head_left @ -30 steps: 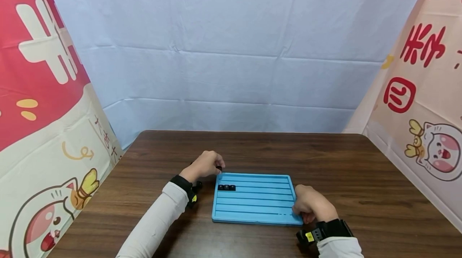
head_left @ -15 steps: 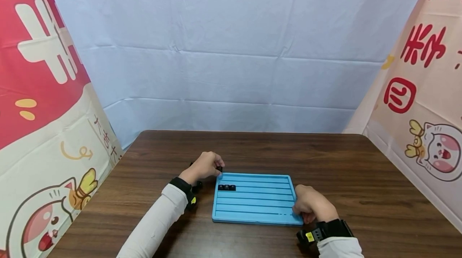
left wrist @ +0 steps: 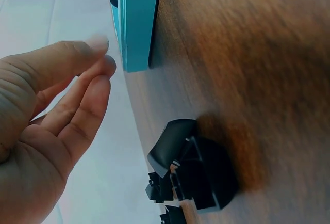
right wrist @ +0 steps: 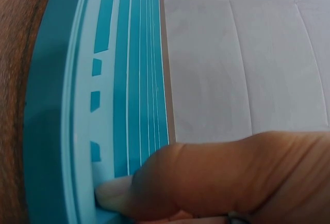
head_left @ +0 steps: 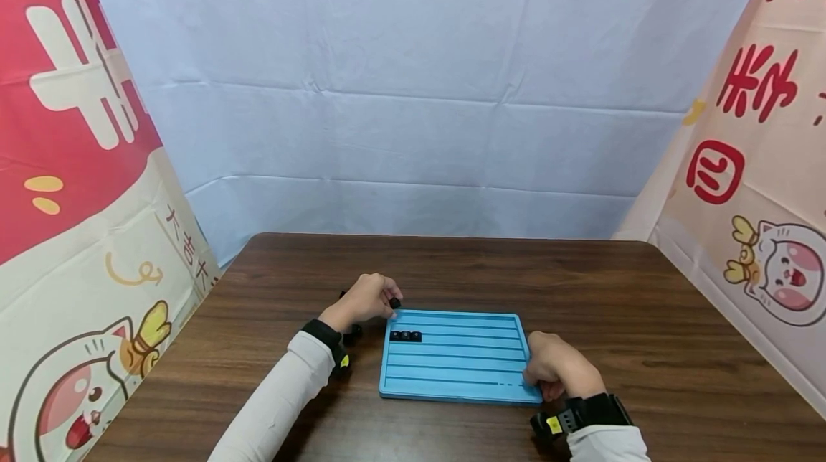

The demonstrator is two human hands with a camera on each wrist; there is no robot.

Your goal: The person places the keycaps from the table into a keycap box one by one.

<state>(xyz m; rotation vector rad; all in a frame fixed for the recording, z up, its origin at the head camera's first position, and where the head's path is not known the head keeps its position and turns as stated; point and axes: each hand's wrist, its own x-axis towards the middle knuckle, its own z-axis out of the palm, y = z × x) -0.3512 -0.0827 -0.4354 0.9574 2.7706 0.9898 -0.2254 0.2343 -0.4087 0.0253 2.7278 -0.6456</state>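
Head view, from the left: the cat-printed curtain (head_left: 84, 254) sits slightly farther left than a second ago. The left hand (head_left: 366, 298) has stayed just off the tray's far left corner, its thumb and fingers drawn nearly together on a small black cap (head_left: 395, 303). That cap now shows a little farther to the right and a touch lower than before; in the left wrist view the meeting tips hide it. Beneath this hand, the same wrist view shows loose black caps (left wrist: 203, 172) lying on the brown table (head_left: 323, 257), the nearest with its hollow side showing.

Next comes the blue tray (head_left: 454, 364), flat on the table and unmoved. Its row of three black caps (head_left: 406, 336), side by side at the left end of an upper channel, is unchanged.

At the tray's right end, the right hand (head_left: 560, 364) has kept its place, fingers bent around the near corner and one fingertip pressed inside the rim, beside the small raised-edged slots.
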